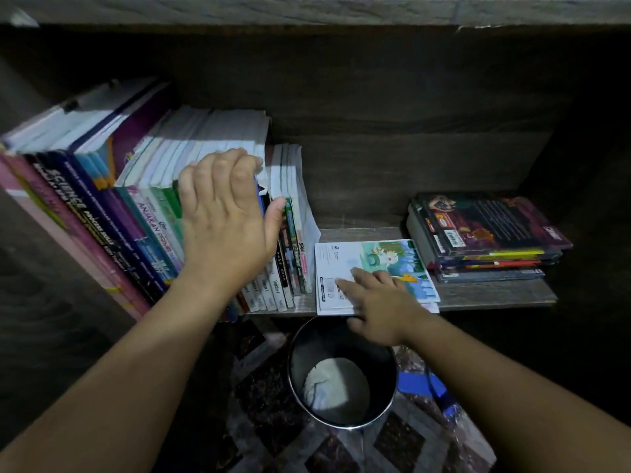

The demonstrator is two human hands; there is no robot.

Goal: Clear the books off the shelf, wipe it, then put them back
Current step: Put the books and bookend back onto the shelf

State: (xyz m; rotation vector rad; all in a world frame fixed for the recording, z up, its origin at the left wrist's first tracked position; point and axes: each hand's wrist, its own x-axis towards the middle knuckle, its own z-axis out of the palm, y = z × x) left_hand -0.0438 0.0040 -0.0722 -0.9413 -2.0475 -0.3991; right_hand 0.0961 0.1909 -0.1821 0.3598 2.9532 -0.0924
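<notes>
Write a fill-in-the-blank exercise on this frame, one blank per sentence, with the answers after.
1. The right hand pinches the illustrated book, which lies ____ on the shelf.
2. The stack of dark books lies to that book's ____.
3. The bucket below the shelf holds a white ____.
Missing words: flat; right; cloth.
</notes>
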